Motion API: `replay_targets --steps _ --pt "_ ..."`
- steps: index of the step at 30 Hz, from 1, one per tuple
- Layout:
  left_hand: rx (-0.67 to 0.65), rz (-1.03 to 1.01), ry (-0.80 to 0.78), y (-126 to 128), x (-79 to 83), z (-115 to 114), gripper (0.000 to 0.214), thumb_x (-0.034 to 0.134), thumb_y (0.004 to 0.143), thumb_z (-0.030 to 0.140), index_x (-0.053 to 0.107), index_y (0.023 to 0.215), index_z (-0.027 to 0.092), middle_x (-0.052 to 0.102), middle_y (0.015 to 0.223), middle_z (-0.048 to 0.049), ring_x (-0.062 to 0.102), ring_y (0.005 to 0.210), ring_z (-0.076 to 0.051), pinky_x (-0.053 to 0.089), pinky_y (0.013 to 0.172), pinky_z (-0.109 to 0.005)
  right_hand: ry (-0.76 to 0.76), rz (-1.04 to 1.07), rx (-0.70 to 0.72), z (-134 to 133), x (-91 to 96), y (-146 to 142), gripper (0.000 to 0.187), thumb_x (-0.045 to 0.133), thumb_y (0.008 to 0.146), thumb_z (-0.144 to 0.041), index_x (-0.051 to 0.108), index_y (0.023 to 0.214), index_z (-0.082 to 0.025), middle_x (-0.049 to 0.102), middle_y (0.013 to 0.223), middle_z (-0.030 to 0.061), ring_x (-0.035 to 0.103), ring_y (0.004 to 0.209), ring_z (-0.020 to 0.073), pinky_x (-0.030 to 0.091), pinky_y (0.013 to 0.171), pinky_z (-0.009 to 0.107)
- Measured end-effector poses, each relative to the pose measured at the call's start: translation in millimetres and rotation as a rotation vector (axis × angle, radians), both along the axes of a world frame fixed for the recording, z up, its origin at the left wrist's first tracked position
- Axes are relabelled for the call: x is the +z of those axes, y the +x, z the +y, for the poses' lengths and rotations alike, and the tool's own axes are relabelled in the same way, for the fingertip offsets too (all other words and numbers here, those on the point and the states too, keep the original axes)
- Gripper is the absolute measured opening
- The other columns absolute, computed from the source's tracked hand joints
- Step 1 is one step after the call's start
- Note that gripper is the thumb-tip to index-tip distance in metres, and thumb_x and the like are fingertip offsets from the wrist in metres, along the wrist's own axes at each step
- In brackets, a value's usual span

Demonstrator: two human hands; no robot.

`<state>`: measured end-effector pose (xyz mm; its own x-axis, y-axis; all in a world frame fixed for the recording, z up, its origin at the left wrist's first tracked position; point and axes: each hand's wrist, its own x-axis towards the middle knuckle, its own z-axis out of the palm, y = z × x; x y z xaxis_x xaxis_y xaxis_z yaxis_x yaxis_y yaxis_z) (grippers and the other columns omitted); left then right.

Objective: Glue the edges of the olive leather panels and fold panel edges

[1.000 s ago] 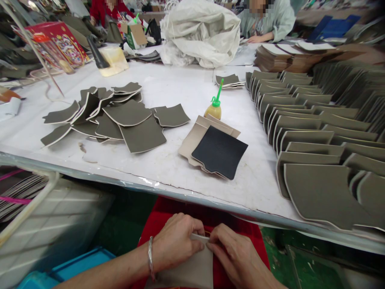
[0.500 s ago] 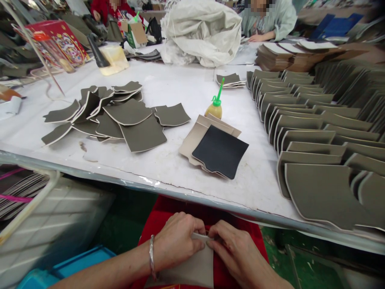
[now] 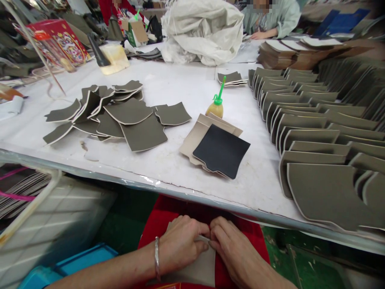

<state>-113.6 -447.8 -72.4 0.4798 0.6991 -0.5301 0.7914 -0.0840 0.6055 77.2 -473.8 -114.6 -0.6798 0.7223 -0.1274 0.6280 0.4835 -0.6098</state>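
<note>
Over my red-covered lap, my left hand (image 3: 188, 243) and my right hand (image 3: 225, 245) meet at the top edge of a beige-backed leather piece (image 3: 200, 267). Fingers and thumbs of both hands pinch that edge, the two hands almost touching. My left hand, with a bracelet at its wrist, covers part of the piece. On the table just ahead lies a black leather piece (image 3: 221, 150) on top of beige pieces (image 3: 192, 140). Behind them stands a small glue bottle (image 3: 215, 109) with a green nozzle.
Loose olive leather pieces (image 3: 144, 132) lie at the left of the white table (image 3: 168, 164). Rows of curved olive pieces (image 3: 319, 176) stand at the right. A white sack (image 3: 204, 32) sits at the back. Below left are a white crate (image 3: 66, 216) and a blue bin (image 3: 81, 261). Two people sit across.
My hands have shifted slightly right and drawn closer together along the piece's edge, still pinching it. The things on the table have stayed in place.
</note>
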Motion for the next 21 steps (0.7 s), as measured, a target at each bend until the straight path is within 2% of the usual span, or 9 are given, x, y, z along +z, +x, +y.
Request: replay_targets --steps 3,5,11,14,17,19,21 --pt "-0.021 -0.004 0.021 3 -5.0 -5 0.013 0.057 0.082 0.03 0.07 0.081 0.027 0.075 0.088 -0.0022 0.069 0.089 -0.026 0.039 0.067 -0.029 0.106 -0.026 0.06 -6 -6.1 2 0.03 0.036 0.085 0.005 0.05 0.102 -0.015 0.054 0.106 0.0129 0.05 0.096 0.0285 0.043 0.082 0.047" --pt "-0.037 0.005 0.032 4 -7.1 -7 0.015 0.057 0.083 0.03 0.07 0.08 0.025 0.075 0.088 -0.0034 0.069 0.088 -0.027 0.039 0.066 -0.029 0.137 -0.019 0.047 -9 -6.8 2 0.033 0.035 0.082 0.007 0.049 0.104 -0.014 0.054 0.103 0.0125 0.049 0.091 0.0272 0.043 0.08 0.046" --pt "-0.07 0.004 0.069 5 -9.1 -6 0.019 0.056 0.084 0.03 0.072 0.077 0.024 0.075 0.083 -0.0054 0.069 0.081 -0.026 0.035 0.06 -0.03 0.158 -0.008 -0.019 -14 -8.6 -3 0.025 0.032 0.085 0.003 0.048 0.085 -0.017 0.053 0.082 0.0084 0.045 0.071 0.0228 0.039 0.065 0.038" --pt "-0.064 -0.037 0.071 3 -11.3 -4 0.019 0.057 0.084 0.028 0.072 0.074 0.023 0.074 0.079 -0.0035 0.068 0.077 -0.022 0.032 0.059 -0.029 0.068 0.037 -0.084 -13 -9.1 -2 0.02 0.036 0.091 -0.004 0.046 0.082 -0.019 0.055 0.08 0.0063 0.048 0.072 0.0223 0.04 0.064 0.036" --pt "-0.026 -0.106 0.029 1 -14.3 -4 0.017 0.058 0.084 0.028 0.073 0.076 0.024 0.073 0.076 -0.0007 0.065 0.071 -0.018 0.031 0.058 -0.027 -0.09 0.131 -0.166 -12 -5.3 3 0.015 0.043 0.094 -0.011 0.046 0.084 -0.021 0.057 0.084 0.0033 0.053 0.078 0.0207 0.043 0.069 0.033" --pt "0.002 -0.15 0.0 0 -15.5 -4 0.017 0.058 0.084 0.029 0.074 0.079 0.025 0.073 0.075 0.0004 0.064 0.069 -0.016 0.032 0.059 -0.026 -0.181 0.195 -0.21 -12 -1.4 6 0.012 0.045 0.094 -0.01 0.047 0.096 -0.022 0.059 0.092 0.003 0.055 0.085 0.0199 0.045 0.075 0.033" --pt "0.028 -0.18 -0.005 0 -15.8 -4 0.018 0.058 0.084 0.031 0.074 0.079 0.024 0.072 0.073 0.0009 0.063 0.068 -0.016 0.032 0.059 -0.025 -0.25 0.268 -0.244 -13 1.8 8 0.022 0.044 0.093 -0.01 0.044 0.11 -0.024 0.06 0.1 0.003 0.057 0.094 0.0188 0.046 0.083 0.033"
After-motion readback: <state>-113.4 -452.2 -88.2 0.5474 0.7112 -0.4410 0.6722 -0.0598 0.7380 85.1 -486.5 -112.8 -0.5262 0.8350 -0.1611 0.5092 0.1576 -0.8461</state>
